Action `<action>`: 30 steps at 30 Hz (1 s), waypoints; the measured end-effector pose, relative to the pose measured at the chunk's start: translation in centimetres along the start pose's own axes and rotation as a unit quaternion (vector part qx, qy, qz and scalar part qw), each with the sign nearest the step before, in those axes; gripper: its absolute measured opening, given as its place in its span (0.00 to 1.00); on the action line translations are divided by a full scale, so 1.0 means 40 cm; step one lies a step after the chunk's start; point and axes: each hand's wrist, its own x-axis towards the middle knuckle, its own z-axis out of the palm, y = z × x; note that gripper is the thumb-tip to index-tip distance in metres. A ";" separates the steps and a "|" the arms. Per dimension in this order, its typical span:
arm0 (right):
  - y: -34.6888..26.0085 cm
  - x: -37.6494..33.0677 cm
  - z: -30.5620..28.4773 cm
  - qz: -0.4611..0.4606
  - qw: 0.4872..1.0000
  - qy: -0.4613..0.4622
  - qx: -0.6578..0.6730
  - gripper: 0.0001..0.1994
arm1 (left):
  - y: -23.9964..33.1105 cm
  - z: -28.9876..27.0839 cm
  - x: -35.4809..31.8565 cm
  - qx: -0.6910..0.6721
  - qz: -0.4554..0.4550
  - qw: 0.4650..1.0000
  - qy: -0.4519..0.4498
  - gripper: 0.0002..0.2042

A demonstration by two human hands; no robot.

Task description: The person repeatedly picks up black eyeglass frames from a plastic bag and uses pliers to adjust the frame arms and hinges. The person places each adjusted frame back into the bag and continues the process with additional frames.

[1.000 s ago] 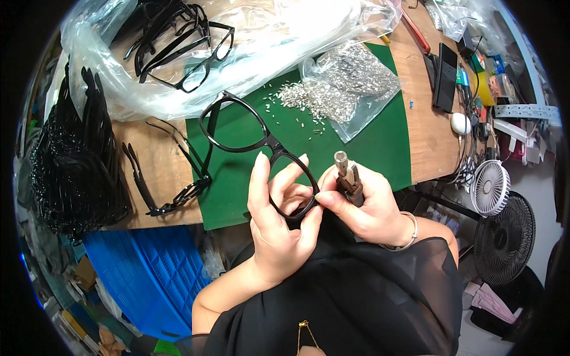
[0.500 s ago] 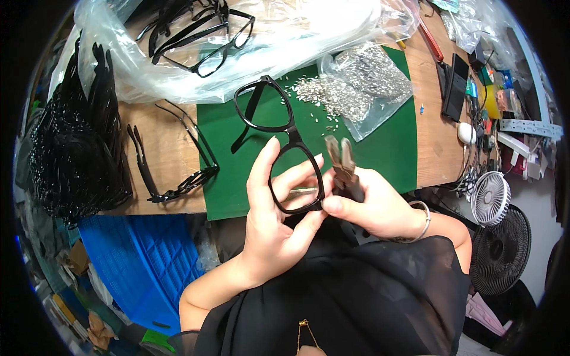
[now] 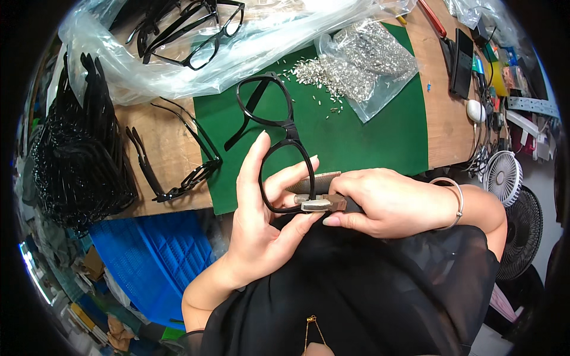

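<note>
Upright in my left hand (image 3: 256, 228) is a black eyeglass frame (image 3: 290, 129), its near rim pinched between my fingers and its far rim over the green mat (image 3: 380, 139). One temple reaches out to the left from the far end. My right hand (image 3: 389, 204) grips a pair of pliers (image 3: 325, 204). The metal jaws point left and meet the near corner of the frame, beside my left thumb tip. Whether they bite on anything there is too small to tell. Behind them shows a ribbed grey metal strip (image 3: 323, 178), partly hidden by my fingers.
Tiny silvery pieces (image 3: 323, 77) spill from a clear bag (image 3: 380, 65) at the back. More black frames (image 3: 219, 29) lie on plastic sheeting; another pair (image 3: 178, 190) is at left beside a black bundle (image 3: 83, 160). A phone (image 3: 461, 62) and small fan (image 3: 503, 177) are at right.
My right hand has turned the pliers from pointing away to pointing left, bringing their jaws onto the frame's near corner. The right thumb has come off the frame. The ribbed strip has come into sight.
</note>
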 end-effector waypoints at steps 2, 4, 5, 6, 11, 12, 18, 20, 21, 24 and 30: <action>0.007 0.005 0.004 0.016 0.999 0.000 -0.038 0.14 | 0.004 -0.001 0.002 -0.003 -0.034 0.999 -0.009 0.41; 0.014 0.005 0.007 0.029 0.999 -0.019 -0.023 0.14 | 0.006 0.003 0.007 -0.013 -0.059 0.998 -0.012 0.41; 0.018 0.005 0.007 0.035 0.999 -0.027 -0.015 0.14 | -0.007 0.003 0.004 -0.016 -0.043 0.999 -0.014 0.41; 0.021 0.006 0.005 0.041 0.999 -0.034 -0.007 0.14 | -0.009 0.000 0.005 -0.009 -0.046 0.999 -0.017 0.41; 0.057 0.007 0.000 -0.006 0.998 -0.029 0.053 0.16 | 0.001 -0.004 0.015 0.024 -0.065 0.997 -0.022 0.42; 0.061 0.003 -0.019 0.011 0.997 -0.048 0.059 0.16 | 0.003 -0.006 0.018 0.036 -0.070 0.997 -0.024 0.42; 0.186 0.026 0.041 0.000 0.980 0.186 -0.066 0.11 | -0.050 -0.012 -0.026 -0.123 0.009 0.992 -0.017 0.42; 0.192 0.050 0.027 0.015 0.970 0.210 -0.122 0.10 | -0.075 -0.020 -0.051 -0.057 0.069 0.996 -0.020 0.38; 0.205 0.065 0.015 -0.010 0.961 0.241 -0.136 0.08 | -0.060 -0.007 -0.058 -0.036 0.038 0.999 0.013 0.36; 0.210 0.132 -0.024 0.007 0.934 0.295 -0.202 0.07 | -0.040 0.005 -0.062 -0.049 -0.047 0.997 0.034 0.36; 0.224 0.153 -0.026 0.030 0.926 0.285 -0.245 0.08 | -0.030 -0.038 -0.076 -0.311 -0.146 0.936 -0.080 0.49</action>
